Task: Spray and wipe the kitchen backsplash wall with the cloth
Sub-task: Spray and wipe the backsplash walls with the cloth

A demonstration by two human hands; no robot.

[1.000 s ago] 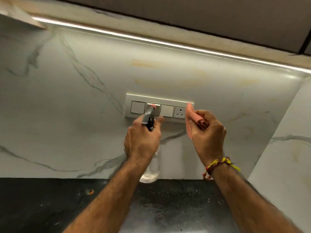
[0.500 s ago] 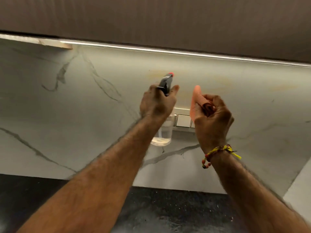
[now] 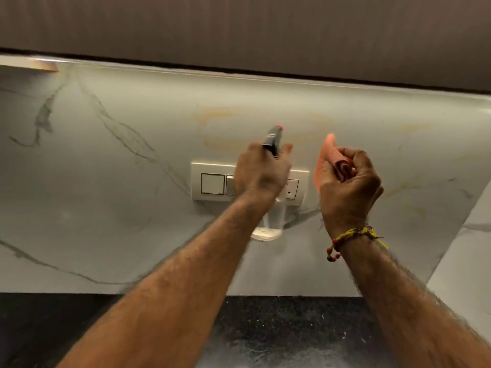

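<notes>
The backsplash wall [image 3: 111,181] is pale marble with grey veins and a faint yellowish stain above the middle. My left hand [image 3: 261,172] is closed around a clear spray bottle [image 3: 269,225], whose black head with a red nozzle tip points at the wall just above the switch plate. My right hand [image 3: 348,192] is held up beside it, fingers curled around a folded orange cloth [image 3: 325,158]. The cloth is a little off the wall. The bottle's neck is hidden by my fingers.
A white switch plate with a socket [image 3: 212,183] sits on the wall behind my left hand. A dark cabinet [image 3: 239,27] overhangs the wall. A black speckled countertop [image 3: 279,330] runs below. A side wall [image 3: 467,261] closes the corner on the right.
My view has shifted so the switch plate shows more fully. The spray bottle and my left hand have dropped slightly towards the plate. My right hand keeps the cloth beside it.
</notes>
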